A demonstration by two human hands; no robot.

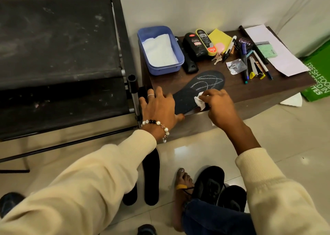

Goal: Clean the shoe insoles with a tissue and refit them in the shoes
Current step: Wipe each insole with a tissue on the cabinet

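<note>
A black insole (pixel 200 90) with pale stitched lines lies on the low brown table (pixel 237 90), its heel end over the near edge. My left hand (pixel 159 106) rests flat on that heel end, thumb under the edge. My right hand (pixel 217 106) pinches a crumpled white tissue (pixel 200 101) against the insole's middle. Two more black insoles (pixel 150 177) lie on the floor below, partly hidden by my left sleeve. A black shoe (pixel 210 183) sits on the floor by my foot, with a second one (pixel 232 197) beside it.
A blue tub (pixel 175 46) of white tissues stands at the table's back left. Polish bottles (pixel 193 44), pens, keys, a yellow cloth and papers crowd the back and right. A black shoe rack (pixel 59 56) stands left. A green bag (pixel 319 74) sits far right.
</note>
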